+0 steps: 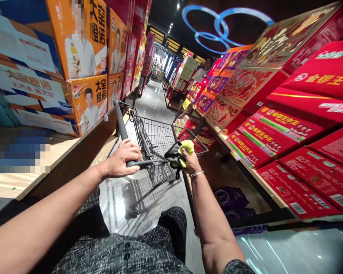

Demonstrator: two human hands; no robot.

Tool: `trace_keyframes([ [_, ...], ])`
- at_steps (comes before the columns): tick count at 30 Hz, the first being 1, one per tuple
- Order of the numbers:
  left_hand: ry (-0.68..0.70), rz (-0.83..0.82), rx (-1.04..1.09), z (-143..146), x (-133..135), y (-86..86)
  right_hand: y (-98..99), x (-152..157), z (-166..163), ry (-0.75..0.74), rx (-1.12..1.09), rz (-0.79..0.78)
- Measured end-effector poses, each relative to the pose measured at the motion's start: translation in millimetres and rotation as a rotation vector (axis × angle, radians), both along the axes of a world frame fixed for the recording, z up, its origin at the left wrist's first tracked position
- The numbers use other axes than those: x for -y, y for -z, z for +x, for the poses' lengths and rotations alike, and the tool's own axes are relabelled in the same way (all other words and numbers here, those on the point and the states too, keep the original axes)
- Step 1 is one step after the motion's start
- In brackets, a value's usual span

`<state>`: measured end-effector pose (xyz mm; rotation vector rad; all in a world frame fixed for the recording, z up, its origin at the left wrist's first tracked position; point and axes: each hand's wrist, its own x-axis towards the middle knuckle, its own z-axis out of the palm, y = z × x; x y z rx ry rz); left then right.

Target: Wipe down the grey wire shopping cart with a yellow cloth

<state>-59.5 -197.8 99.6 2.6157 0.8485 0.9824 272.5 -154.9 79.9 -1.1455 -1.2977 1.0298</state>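
Observation:
A grey wire shopping cart [160, 133] stands ahead of me in the aisle, its basket showing bare wire. My left hand [124, 158] rests around the corner of its grey handle [120, 120], thumb along the near bar. In my right hand [192, 161] is a crumpled yellow and black cloth bundle [185, 147], with dark loops and a strap hanging below it. The bundle is by the right end of the cart handle; whether that hand also touches the handle is hidden.
Stacked orange drink cartons [90, 102] line a wooden shelf [74, 152] on the left. Red gift boxes [277, 125] are piled along the right shelf. A shiny floor [153, 91] runs down the aisle. A person [200, 74] stands beyond the right-hand boxes.

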Motion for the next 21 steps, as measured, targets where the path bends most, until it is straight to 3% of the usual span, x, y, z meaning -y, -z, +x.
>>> trace_keyframes([
  [5, -0.068, -0.004, -0.039, -17.2, -11.8, -12.4, -8.5, -2.5, 11.9, -0.129, 0.212, -0.011],
  [10, -0.304, 0.021, -0.270, 8.4, -0.6, -27.7, -2.9, -29.2, -10.4, -0.046, 1.001, -0.012],
  [13, -0.484, 0.040, -0.446, 27.1, 3.5, -32.1, -5.0, -46.0, -22.4, -0.155, 1.284, -0.076],
  [17, -0.651, -0.009, -0.483, 44.6, -0.5, -37.0, -7.7, -63.6, -32.7, -0.246, 1.436, -0.120],
  [21, -0.699, -0.075, -0.497, 55.2, -10.4, -32.6, -2.3, -63.1, -42.9, -0.124, 1.401, 0.006],
])
